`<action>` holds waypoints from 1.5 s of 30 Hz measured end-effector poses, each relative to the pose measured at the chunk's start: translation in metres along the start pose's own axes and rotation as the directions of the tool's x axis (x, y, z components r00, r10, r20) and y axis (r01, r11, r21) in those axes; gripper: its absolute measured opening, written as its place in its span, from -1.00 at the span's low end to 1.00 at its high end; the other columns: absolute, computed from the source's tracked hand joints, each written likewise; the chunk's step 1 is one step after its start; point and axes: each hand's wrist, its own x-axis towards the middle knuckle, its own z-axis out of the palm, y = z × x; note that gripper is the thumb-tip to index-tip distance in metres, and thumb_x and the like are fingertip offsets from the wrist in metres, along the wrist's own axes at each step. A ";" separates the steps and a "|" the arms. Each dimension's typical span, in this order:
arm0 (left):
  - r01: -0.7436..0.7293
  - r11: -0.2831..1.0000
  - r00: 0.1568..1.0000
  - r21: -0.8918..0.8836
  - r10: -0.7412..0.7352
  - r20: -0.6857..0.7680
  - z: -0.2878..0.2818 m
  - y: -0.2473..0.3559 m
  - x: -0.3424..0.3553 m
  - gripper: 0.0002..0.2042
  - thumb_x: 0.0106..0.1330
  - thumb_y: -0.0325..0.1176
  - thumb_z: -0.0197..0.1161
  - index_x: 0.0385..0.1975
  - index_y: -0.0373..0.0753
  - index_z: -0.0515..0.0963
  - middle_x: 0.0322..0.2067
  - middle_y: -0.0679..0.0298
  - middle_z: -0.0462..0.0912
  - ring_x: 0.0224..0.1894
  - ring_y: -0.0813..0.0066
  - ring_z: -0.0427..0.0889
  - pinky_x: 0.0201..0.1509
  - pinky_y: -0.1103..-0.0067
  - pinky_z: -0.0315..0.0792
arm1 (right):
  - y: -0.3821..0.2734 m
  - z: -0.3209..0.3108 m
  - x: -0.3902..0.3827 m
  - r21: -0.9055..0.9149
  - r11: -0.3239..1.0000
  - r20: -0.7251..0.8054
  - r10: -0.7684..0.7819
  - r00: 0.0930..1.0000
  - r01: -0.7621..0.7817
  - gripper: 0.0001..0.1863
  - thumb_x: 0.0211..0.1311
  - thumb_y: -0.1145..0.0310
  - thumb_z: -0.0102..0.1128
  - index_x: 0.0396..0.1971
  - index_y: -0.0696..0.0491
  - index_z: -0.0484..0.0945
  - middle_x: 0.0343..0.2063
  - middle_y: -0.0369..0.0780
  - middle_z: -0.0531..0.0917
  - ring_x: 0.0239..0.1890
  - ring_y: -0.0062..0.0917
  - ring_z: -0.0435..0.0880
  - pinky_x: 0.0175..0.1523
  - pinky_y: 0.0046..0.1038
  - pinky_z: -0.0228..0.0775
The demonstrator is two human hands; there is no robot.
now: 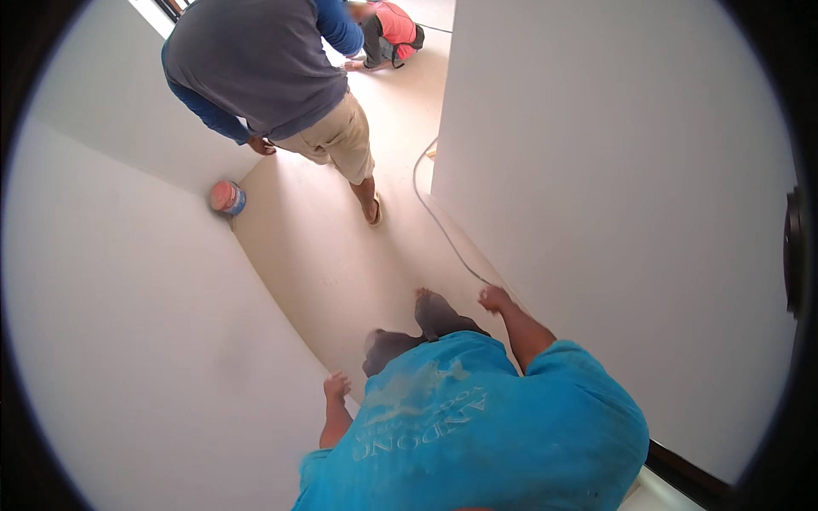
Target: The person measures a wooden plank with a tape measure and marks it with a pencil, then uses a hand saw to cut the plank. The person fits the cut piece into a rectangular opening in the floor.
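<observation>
The wearer's left hand (337, 386) hangs low at the floor's left edge, in front of the left wall (153, 341); its fingers are loosely bent and a little apart. The right hand (493, 298) is farther forward, at the floor's right edge, close to the right wall (630, 196); its fingers curl inward and are blurred, so I cannot tell whether they are spread or pressed together. The grey cable (445, 232) lies on the floor (332, 264), bending from beside the right wall's near corner down along the floor's right edge to just beside the right hand; whether the two touch I cannot tell. A small yellow thing (431, 155) sits by that wall corner. At the floor's left corner, against the wall, is a bucket (227, 198) with a red top and blue side. Ahead, a person in a grey and blue top (256, 68) stands with their back to the camera, in beige trousers (336, 140) and sandals. Near the floor's far edge, another person in a pink top (396, 24) is crouched low.
</observation>
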 end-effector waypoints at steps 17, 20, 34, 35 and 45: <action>-0.130 0.991 0.992 -0.031 0.130 -0.009 0.020 0.390 0.228 -0.79 0.35 -0.31 0.15 -0.12 -0.25 0.54 -0.37 0.24 0.64 -0.37 0.44 0.65 -0.36 0.52 0.53 | -0.220 -0.217 0.279 0.035 0.996 -0.241 -0.074 0.968 0.085 -0.66 0.11 0.16 0.28 -0.13 -0.03 0.65 -0.16 -0.09 0.70 -0.01 -0.16 0.64 0.09 -0.20 0.48; -0.361 0.858 0.924 0.364 0.382 0.016 0.004 0.527 0.299 -0.79 0.40 -0.32 0.10 -0.11 -0.29 0.54 -0.39 0.26 0.63 -0.37 0.48 0.64 -0.33 0.56 0.53 | -0.211 -0.220 0.273 0.175 0.966 -0.082 0.207 0.975 -0.190 -0.64 0.11 0.18 0.25 -0.11 -0.01 0.66 -0.17 -0.09 0.72 -0.15 -0.18 0.72 -0.01 -0.23 0.55; -0.539 0.606 0.834 0.585 0.480 0.271 0.113 0.847 0.389 -0.74 0.41 -0.38 0.10 -0.01 -0.35 0.57 -0.27 0.23 0.69 -0.28 0.52 0.65 -0.16 0.56 0.50 | -0.340 -0.381 0.492 0.314 0.946 -0.108 0.119 0.987 -0.079 -0.66 0.09 0.13 0.27 -0.18 0.00 0.68 -0.21 -0.11 0.73 -0.19 -0.22 0.72 -0.04 -0.25 0.54; -0.508 0.685 0.860 0.523 0.439 0.261 0.117 0.849 0.392 -0.74 0.40 -0.39 0.10 -0.01 -0.34 0.57 -0.27 0.24 0.69 -0.29 0.52 0.65 -0.20 0.57 0.50 | -0.364 -0.413 0.518 0.263 0.965 -0.155 0.038 0.987 0.004 -0.66 0.10 0.15 0.26 -0.17 0.00 0.67 -0.21 -0.11 0.73 -0.17 -0.23 0.71 -0.04 -0.25 0.53; -0.257 0.937 0.957 0.237 0.213 0.196 0.090 0.895 0.476 -0.74 0.32 -0.44 0.12 -0.05 -0.33 0.61 -0.30 0.21 0.70 -0.34 0.49 0.68 -0.31 0.56 0.51 | -0.559 -0.553 0.629 0.146 0.929 0.049 -0.350 0.936 0.340 -0.65 0.16 0.14 0.23 -0.11 -0.02 0.68 -0.16 -0.17 0.72 -0.01 -0.26 0.66 0.10 -0.26 0.48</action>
